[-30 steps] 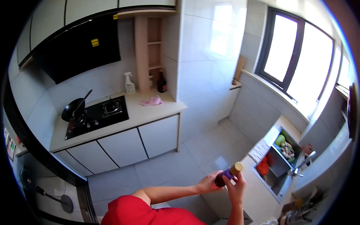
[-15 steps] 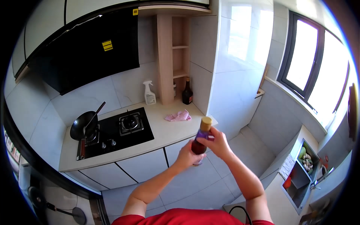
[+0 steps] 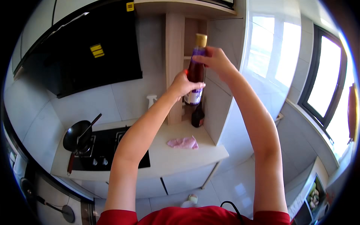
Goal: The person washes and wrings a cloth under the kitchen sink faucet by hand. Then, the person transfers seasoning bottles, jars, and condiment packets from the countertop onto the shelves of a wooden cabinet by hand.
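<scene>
From my screen I have both bare hands raised, with a glass bottle (image 3: 195, 72) between them. It is held in the air in front of the pale wood shelf (image 3: 174, 71), nearly upright, gold cap on top. I can't tell whether it touches the shelf. The glass is slim-necked and dark reddish-brown, with a purple wrap on the neck and a white-and-purple label low down.

My left hand (image 3: 183, 84) holds the body, thumb across the front, just above the label. My right hand (image 3: 218, 62) pinches the neck under the cap; its fingertips behind the glass I can't see.

Below, a second, dark bottle (image 3: 197, 117) stands near the back right corner of the smooth, pale counter (image 3: 204, 150). A crumpled pink cloth (image 3: 183, 143) lies towards the right end. At the left end, a round black pan (image 3: 76, 132) sits on the glossy hob (image 3: 100, 148).
</scene>
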Demonstrator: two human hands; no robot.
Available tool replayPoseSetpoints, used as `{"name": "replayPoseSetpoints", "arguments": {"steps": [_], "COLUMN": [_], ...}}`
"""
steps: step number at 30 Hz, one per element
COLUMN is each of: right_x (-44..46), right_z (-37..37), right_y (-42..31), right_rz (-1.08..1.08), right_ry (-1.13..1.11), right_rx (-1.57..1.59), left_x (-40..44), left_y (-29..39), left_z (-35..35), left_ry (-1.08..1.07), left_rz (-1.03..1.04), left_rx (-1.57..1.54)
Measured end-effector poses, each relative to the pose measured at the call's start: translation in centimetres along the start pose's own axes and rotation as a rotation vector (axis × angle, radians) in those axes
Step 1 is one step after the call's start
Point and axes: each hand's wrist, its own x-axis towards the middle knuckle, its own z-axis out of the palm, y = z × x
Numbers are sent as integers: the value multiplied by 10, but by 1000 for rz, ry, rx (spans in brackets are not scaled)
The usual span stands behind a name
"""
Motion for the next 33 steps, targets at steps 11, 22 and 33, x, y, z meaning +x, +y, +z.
{"name": "replayPoseSetpoints", "arguments": {"steps": [11, 22, 33], "right_x": [237, 335, 369], "right_z": [-67, -65, -57], "right_y": [113, 186, 210], "right_rz": [-196, -194, -187], "right_ry": [177, 177, 134], "right_rx": [-184, -158, -65], "left_x": [287, 382, 396], "left_y": [-61, -107, -120], "left_z": [-19, -40, -31], "left_ry": [175, 427, 671], "left_rz": [205, 177, 152], "left_rx": [107, 229, 618]}}
